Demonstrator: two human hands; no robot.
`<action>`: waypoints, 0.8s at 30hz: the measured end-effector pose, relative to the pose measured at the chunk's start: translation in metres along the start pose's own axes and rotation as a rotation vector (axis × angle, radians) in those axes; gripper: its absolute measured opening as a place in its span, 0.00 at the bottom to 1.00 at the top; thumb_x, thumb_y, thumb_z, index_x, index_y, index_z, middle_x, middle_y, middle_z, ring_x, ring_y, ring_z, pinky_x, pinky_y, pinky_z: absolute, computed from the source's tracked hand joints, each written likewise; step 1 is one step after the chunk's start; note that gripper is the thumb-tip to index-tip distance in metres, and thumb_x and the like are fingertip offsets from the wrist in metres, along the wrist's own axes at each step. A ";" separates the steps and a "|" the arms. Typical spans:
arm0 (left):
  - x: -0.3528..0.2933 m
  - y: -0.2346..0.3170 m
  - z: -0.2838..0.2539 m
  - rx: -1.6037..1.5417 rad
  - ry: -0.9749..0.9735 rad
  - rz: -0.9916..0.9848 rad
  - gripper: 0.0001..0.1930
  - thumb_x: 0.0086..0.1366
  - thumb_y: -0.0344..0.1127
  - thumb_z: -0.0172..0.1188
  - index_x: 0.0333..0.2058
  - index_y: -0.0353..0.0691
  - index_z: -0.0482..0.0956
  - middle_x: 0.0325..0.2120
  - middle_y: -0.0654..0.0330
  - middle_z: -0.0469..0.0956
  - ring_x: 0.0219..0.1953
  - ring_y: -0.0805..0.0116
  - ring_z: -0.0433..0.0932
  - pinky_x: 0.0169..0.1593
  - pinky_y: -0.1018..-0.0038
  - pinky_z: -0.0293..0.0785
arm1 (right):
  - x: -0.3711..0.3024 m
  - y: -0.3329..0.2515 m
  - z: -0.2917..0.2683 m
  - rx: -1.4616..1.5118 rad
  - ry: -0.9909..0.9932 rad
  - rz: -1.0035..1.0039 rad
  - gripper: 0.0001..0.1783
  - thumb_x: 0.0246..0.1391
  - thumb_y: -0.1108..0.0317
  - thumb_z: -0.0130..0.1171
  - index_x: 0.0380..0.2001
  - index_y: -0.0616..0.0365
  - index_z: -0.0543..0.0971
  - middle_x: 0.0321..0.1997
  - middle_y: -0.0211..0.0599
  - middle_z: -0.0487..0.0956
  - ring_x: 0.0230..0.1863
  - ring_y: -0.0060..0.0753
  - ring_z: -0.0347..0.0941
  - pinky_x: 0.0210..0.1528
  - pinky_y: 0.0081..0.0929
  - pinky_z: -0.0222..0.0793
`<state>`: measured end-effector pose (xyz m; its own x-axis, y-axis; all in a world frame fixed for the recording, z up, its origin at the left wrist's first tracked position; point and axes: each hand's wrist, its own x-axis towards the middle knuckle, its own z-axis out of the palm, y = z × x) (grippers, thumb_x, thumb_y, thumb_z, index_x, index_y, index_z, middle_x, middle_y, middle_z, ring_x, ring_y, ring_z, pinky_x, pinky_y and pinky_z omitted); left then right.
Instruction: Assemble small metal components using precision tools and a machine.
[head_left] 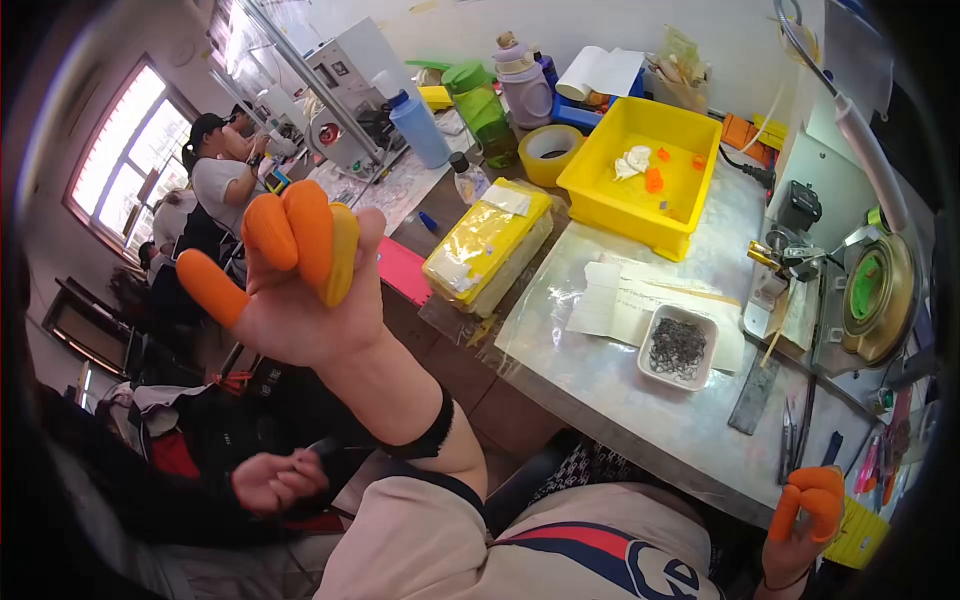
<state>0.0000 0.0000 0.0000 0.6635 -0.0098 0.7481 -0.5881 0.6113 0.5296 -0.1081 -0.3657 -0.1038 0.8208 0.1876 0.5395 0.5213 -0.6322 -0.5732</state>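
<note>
My left hand (320, 290) is raised well above the floor beside the table, its palm side showing. Orange finger cots cover its thumb and two fingers, a yellow one covers another, and the little finger looks bare. Its fingers are folded together toward the palm, the thumb sticks out to the left, and nothing shows in them. Low at the right, my right hand (803, 520) is near the table's front edge, with orange cots on curled fingers drawn together; whatever they hold, if anything, is hidden. A white dish (679, 347) of small dark pieces stands on the table, out of both hands' reach.
A yellow bin (640, 170) holds orange scraps and crumpled white material. Nearby are a taped yellow box (488, 245), a tape roll (551, 155), bottles (483, 115), tweezers (788, 440) and a lamp (870, 150). At left, another person's hand (280, 482) holds a dark object.
</note>
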 end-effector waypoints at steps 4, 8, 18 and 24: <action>0.002 -0.015 0.016 -0.017 0.122 0.008 0.25 0.55 0.60 0.41 0.17 0.42 0.63 0.13 0.67 0.55 0.13 0.74 0.53 0.28 0.73 0.48 | -0.001 -0.005 0.000 -0.042 0.061 0.058 0.10 0.44 0.83 0.47 0.25 0.58 0.60 0.26 0.41 0.66 0.26 0.34 0.59 0.34 0.29 0.54; -0.018 -0.080 0.050 0.238 -0.095 -0.204 0.26 0.55 0.56 0.45 0.36 0.35 0.72 0.25 0.59 0.67 0.20 0.70 0.64 0.31 0.73 0.58 | -0.007 0.003 0.000 -0.002 0.111 0.095 0.11 0.45 0.84 0.46 0.28 0.58 0.60 0.28 0.41 0.66 0.28 0.33 0.59 0.34 0.29 0.55; -0.096 -0.184 0.136 0.535 -0.702 -0.060 0.13 0.49 0.34 0.55 0.36 0.42 0.72 0.29 0.62 0.71 0.26 0.63 0.69 0.30 0.71 0.62 | -0.016 0.018 -0.001 -0.006 0.278 0.116 0.13 0.46 0.83 0.45 0.34 0.57 0.60 0.32 0.40 0.66 0.30 0.30 0.59 0.40 0.30 0.55; -0.073 -0.182 0.136 0.614 -0.832 -0.063 0.09 0.48 0.33 0.55 0.32 0.50 0.74 0.33 0.66 0.72 0.31 0.67 0.71 0.32 0.74 0.65 | 0.006 0.011 -0.004 0.144 0.249 0.056 0.15 0.40 0.80 0.53 0.31 0.53 0.62 0.31 0.38 0.71 0.26 0.31 0.63 0.29 0.27 0.58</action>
<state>-0.0040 -0.2187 -0.0965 0.3087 -0.7142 0.6282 -0.8528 0.0846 0.5153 -0.0983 -0.3748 -0.1046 0.7755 -0.0462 0.6296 0.5195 -0.5201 -0.6780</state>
